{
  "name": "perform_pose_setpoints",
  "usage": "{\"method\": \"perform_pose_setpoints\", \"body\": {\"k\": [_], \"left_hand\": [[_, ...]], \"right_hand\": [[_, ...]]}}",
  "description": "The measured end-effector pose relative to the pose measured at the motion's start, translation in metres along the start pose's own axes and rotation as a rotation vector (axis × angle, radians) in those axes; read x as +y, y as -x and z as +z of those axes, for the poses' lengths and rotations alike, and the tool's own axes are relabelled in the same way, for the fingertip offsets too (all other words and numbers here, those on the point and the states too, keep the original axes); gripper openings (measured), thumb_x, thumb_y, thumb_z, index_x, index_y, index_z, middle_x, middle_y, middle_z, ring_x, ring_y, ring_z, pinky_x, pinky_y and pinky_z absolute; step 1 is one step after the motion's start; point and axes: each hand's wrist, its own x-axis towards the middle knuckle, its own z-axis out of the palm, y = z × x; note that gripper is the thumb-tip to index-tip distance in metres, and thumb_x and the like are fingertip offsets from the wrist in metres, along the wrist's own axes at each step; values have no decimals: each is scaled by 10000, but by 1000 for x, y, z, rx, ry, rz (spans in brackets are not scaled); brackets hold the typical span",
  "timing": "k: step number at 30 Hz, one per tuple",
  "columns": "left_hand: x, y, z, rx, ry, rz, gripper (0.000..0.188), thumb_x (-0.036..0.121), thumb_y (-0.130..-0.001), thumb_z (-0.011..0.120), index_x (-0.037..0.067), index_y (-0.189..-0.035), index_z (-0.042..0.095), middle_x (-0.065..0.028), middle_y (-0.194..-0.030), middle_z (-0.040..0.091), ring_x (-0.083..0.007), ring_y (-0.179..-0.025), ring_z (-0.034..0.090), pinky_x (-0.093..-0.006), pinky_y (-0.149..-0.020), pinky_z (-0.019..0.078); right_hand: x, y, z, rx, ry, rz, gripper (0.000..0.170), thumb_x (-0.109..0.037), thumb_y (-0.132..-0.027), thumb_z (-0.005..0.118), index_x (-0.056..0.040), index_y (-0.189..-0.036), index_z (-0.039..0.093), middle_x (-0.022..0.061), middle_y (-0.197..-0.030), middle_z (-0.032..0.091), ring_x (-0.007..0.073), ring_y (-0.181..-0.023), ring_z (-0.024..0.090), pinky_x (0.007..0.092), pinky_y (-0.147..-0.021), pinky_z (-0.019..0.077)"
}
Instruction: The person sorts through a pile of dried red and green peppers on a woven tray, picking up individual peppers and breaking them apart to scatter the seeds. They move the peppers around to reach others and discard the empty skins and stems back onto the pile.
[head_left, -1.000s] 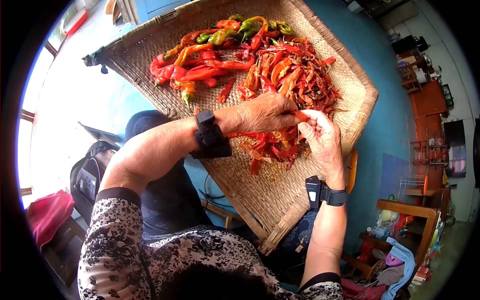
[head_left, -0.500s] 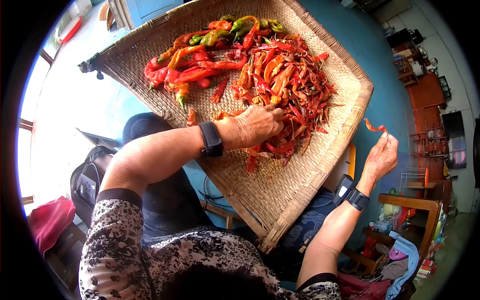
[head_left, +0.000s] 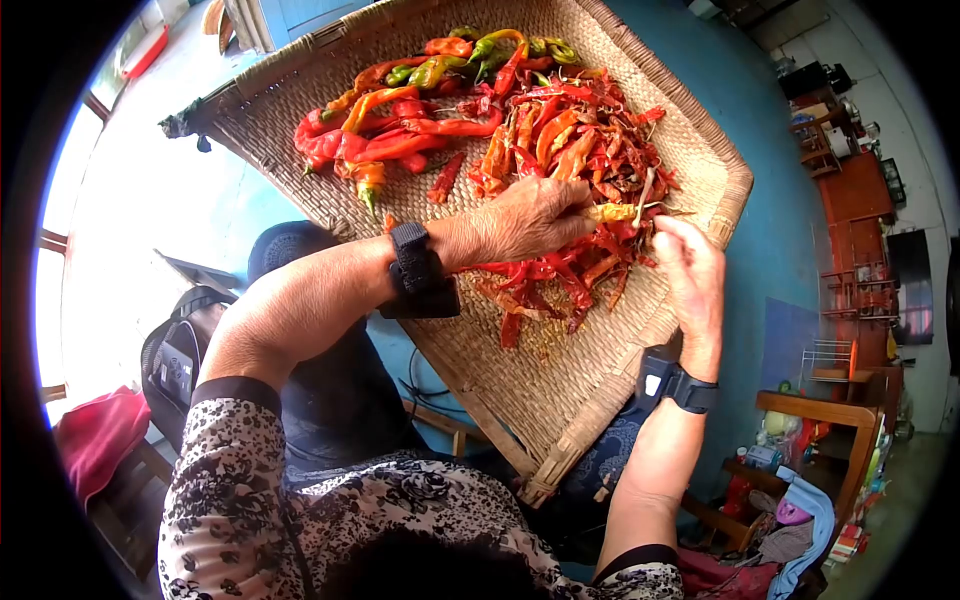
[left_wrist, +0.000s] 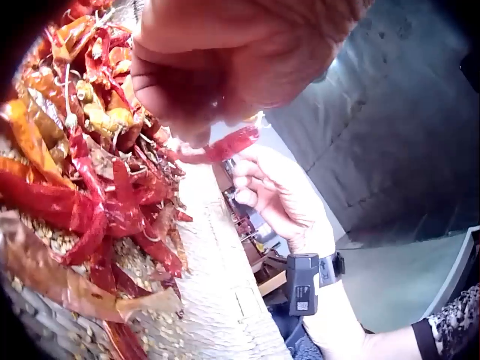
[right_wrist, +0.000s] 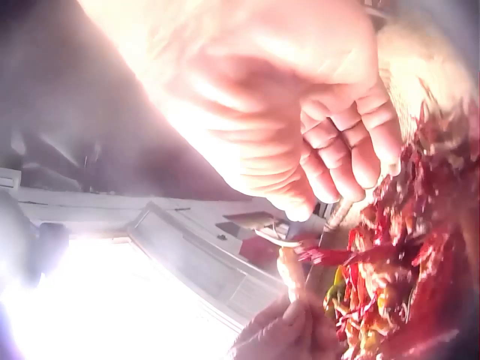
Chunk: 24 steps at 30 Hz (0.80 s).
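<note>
My left hand [head_left: 530,218] pinches a yellowish dried pepper [head_left: 612,213] by one end above the pile of dried red and orange peppers [head_left: 570,140]; its pale stem points right. In the left wrist view a red pepper [left_wrist: 234,142] hangs by the left fingers, and the right wrist view shows a red one [right_wrist: 326,256] beside the yellowish one. Just right of the stem end, my right hand [head_left: 692,275] has loosely bent fingers holding nothing visible. In the right wrist view the right hand [right_wrist: 300,112] is palm-side to the camera, above the left hand [right_wrist: 281,330].
The woven tray [head_left: 560,390] tilts across the lap, its rim [head_left: 735,190] near the right hand. Plump red peppers [head_left: 385,150] and green ones [head_left: 435,72] lie at the tray's far left. A wooden chair [head_left: 820,405] with cloths and bags stands at lower right.
My right hand swung out past the tray's right rim with a red piece, then came back without it. The left hand dipped into the pile and has lifted peppers out.
</note>
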Motion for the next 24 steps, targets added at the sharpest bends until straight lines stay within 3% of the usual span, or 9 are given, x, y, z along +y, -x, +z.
{"method": "perform_pose_setpoints", "body": {"k": [3,10,13,16,18,20,22,23,24], "left_hand": [[0,1,5,-118,143,-24,261,250,-952,546,-8,-919,574,-95,-690,592,-175,-646,582,-355,-616,483],[3,3,6,-196,155,-59,270,252,-960,534,-6,-898,585,-66,-673,597,-161,-651,589,-339,-613,486],[5,-1,0,-115,239,-52,247,245,-958,535,6,-923,590,-80,-722,605,-169,-693,594,-335,-645,491],[-3,-3,4,-48,153,-11,220,224,-951,541,10,-942,591,-92,-741,606,-182,-719,596,-333,-678,490],[-7,-1,6,-87,68,-19,173,157,-921,548,18,-1019,580,-101,-837,609,-209,-772,609,-345,-696,501],[-16,2,15,-84,-399,164,234,89,-869,555,37,-1097,560,-115,-961,574,-249,-892,603,-366,-727,512],[-20,9,19,-109,-536,251,321,73,-838,543,65,-1159,541,-117,-1058,523,-278,-1003,555,-371,-760,513],[-25,11,24,-148,-613,283,321,82,-843,535,68,-1164,543,-115,-1049,519,-278,-1012,539,-363,-769,507],[-26,12,25,-187,-692,313,322,91,-847,527,71,-1168,545,-113,-1039,514,-278,-1021,523,-355,-778,500]], "right_hand": [[-6,-4,22,-96,-187,1,363,-256,-883,669,9,-1126,619,20,-870,624,67,-771,543,216,-704,459],[-15,-4,34,-159,-157,-82,224,-212,-925,610,-1,-999,631,2,-816,609,47,-669,512,206,-604,443],[-13,-2,27,-109,-403,29,217,-211,-941,578,-20,-1037,616,7,-818,614,55,-657,543,198,-578,464],[-4,-1,5,102,-429,-45,222,-208,-951,559,-15,-1050,609,24,-818,615,56,-651,544,195,-573,464],[6,-3,-19,442,-183,-156,215,-202,-955,550,-8,-1024,613,25,-806,610,66,-658,548,206,-570,463],[22,-3,-44,775,195,-215,206,-187,-943,555,4,-997,611,63,-798,632,143,-650,584,269,-578,480],[38,7,-70,885,776,-283,178,-161,-924,561,-4,-991,610,109,-792,650,256,-655,601,357,-610,493],[50,14,-81,801,855,-134,191,-202,-897,588,-40,-989,630,140,-827,666,325,-749,628,423,-671,497],[47,18,-81,802,855,-134,191,-202,-897,588,-40,-989,630,140,-827,666,325,-749,628,423,-671,497]]}}
